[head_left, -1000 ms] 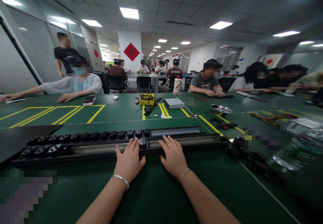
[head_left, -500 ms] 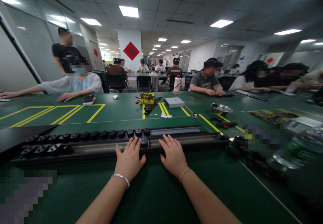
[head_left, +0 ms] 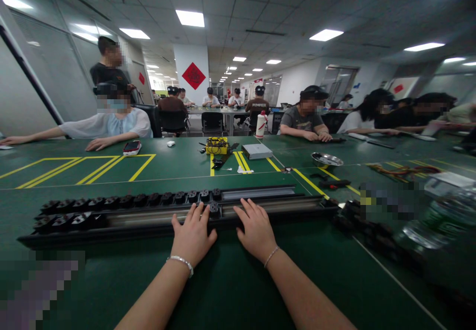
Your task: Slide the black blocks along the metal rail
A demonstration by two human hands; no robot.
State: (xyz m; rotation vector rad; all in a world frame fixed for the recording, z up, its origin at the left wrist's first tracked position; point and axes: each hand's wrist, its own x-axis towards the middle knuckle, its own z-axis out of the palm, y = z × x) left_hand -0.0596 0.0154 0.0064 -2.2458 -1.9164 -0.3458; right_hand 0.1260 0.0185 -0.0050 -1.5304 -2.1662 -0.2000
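Note:
My left hand [head_left: 192, 236] lies with fingers spread, its fingertips on the near black rail [head_left: 148, 220]. To its right, my right hand [head_left: 257, 231] is also open, fingertips touching the same rail. A single small black socket-like block [head_left: 214, 209] sits on the rail between the two hands, next to my left fingertips. Several similar black blocks [head_left: 61, 222] stand at the rail's left end. Behind it lies a second black rail [head_left: 260, 192], with a row of black blocks [head_left: 140, 200] along its left and middle part.
Black parts [head_left: 372, 228] and a plastic bottle [head_left: 439, 221] lie at the right. Across the green table [head_left: 111, 173] are a metal bowl [head_left: 327, 160], a grey box [head_left: 256, 151], a yellow box with cables [head_left: 216, 145] and a phone-like device [head_left: 132, 147]. Co-workers sit opposite.
The dark flat shape at the left edge of the table is gone from view, uncovering the rails' left ends. The standing person has shifted right. My hands stay nearly where they were.

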